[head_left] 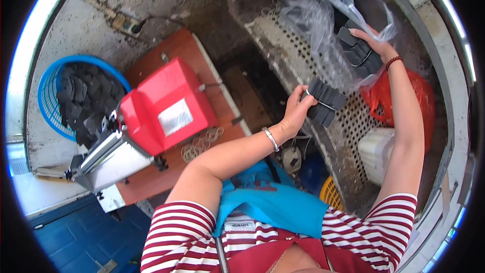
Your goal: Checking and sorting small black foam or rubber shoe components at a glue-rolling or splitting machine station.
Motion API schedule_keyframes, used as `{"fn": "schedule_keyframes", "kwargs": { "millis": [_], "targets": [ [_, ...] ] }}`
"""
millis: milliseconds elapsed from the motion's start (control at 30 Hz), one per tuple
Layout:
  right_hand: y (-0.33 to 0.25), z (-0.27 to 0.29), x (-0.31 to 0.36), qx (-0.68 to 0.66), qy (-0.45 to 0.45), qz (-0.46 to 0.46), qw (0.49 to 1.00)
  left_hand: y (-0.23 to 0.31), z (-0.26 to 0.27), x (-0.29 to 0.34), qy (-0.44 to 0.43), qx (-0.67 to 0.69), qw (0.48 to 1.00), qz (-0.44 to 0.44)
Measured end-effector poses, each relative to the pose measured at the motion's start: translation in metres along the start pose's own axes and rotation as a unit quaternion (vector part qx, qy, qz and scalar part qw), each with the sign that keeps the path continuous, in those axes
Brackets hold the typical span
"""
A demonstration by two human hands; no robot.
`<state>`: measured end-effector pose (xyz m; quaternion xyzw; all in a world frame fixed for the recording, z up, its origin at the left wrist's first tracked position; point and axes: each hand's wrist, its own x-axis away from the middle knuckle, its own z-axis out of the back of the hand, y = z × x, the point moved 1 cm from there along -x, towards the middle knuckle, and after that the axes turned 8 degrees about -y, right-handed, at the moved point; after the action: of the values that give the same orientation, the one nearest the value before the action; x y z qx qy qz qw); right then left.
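My left hand (295, 108) is closed on the end of a banded bundle of black strips (326, 102), held above a perforated metal surface. A light band runs round the strips. Farther right, my right hand (376, 44) grips a second banded bundle of black pieces (357, 54) at the mouth of a clear plastic bag (310, 25). The bag's crumpled film spreads beside and partly over that hand. More dark pieces show dimly inside the bag, behind the film.
At left, a red machine (169, 106) with a metal chute stands on a brown wooden board (166, 53), near loose rubber bands (202, 144). A blue basket (48, 103) holds black pieces. A red plastic bag (422, 96) and a white container (376, 154) sit at right.
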<state>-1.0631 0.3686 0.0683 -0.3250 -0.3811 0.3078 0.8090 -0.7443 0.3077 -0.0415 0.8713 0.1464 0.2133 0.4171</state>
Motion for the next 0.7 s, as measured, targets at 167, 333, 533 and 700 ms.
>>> {"fn": "schedule_keyframes", "kwargs": {
  "millis": [167,333,533,700],
  "targets": [
    [-0.011,-0.087,0.058,0.261,0.065,0.135,0.954,0.011,0.063,0.108,-0.114,-0.08,0.989,0.058],
    [-0.06,-0.233,0.141,0.415,0.093,0.3,0.854,0.007,0.166,0.213,-0.056,-0.164,0.983,0.06],
    [-0.031,-0.41,0.171,0.235,0.094,0.23,0.94,0.008,0.259,0.33,0.072,-0.156,0.98,0.098],
    [-0.012,-0.508,0.155,0.214,0.064,0.03,0.974,-0.001,0.303,0.394,0.122,-0.093,0.983,0.104]
  ]
}}
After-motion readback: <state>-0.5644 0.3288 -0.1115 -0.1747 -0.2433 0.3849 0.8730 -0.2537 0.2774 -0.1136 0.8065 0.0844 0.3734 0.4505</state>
